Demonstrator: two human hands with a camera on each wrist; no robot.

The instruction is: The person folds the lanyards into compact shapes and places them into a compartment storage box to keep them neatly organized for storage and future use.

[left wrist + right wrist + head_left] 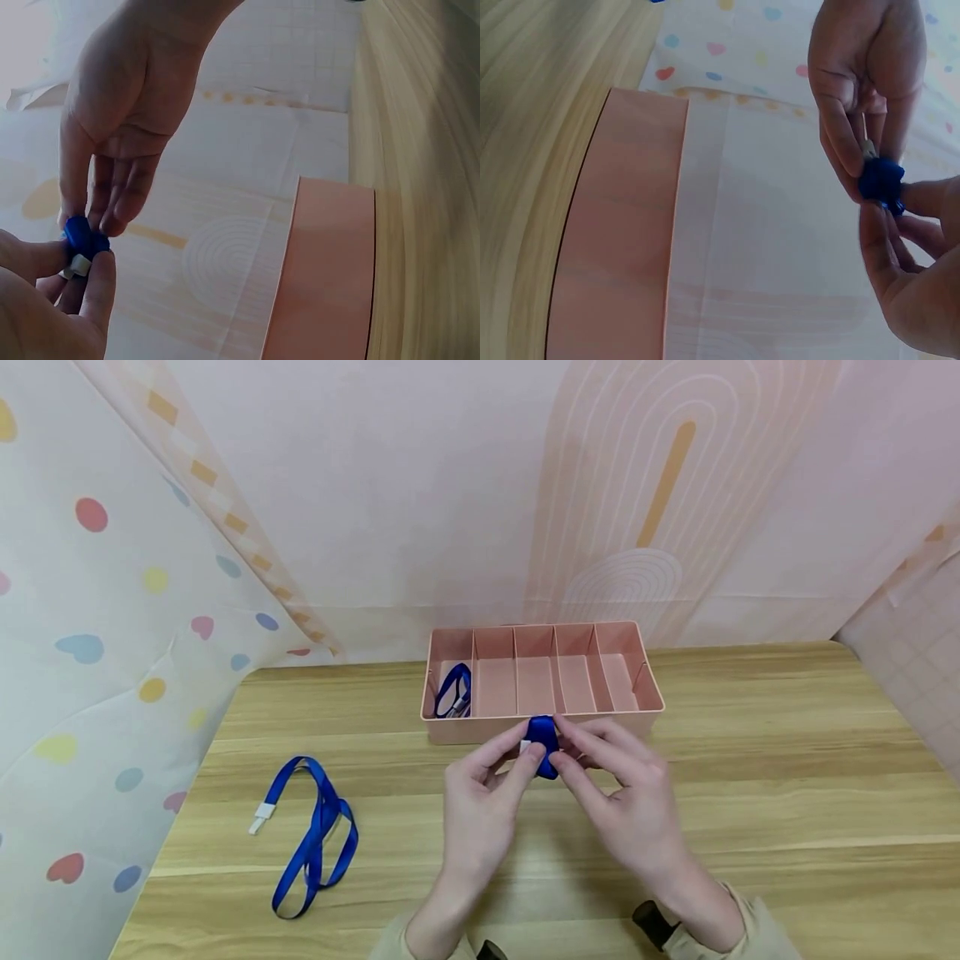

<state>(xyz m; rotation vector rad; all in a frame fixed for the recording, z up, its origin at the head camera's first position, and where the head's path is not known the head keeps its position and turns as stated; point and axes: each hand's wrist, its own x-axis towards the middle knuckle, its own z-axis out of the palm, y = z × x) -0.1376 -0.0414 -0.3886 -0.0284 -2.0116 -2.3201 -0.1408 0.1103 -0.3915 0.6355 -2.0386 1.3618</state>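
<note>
Between both hands, in front of the pink box, a blue lanyard (543,747) is wound into a small bundle, its white clip (80,264) sticking out at one side. My left hand (483,806) pinches the bundle between thumb and fingers at its left side. From the right, my right hand (630,797) grips the bundle's edge with thumb and fingertips. In the right wrist view the blue bundle (881,181) sits between the fingertips of both hands. The bundle is held above the table, apart from the box.
A pink box (543,727) with several compartments stands at the table's back. Its leftmost compartment holds a coiled blue lanyard (463,678). Another blue lanyard (309,852) with a white clip lies loosely looped on the wooden table (787,777) at left. Patterned cloth (360,510) hangs behind.
</note>
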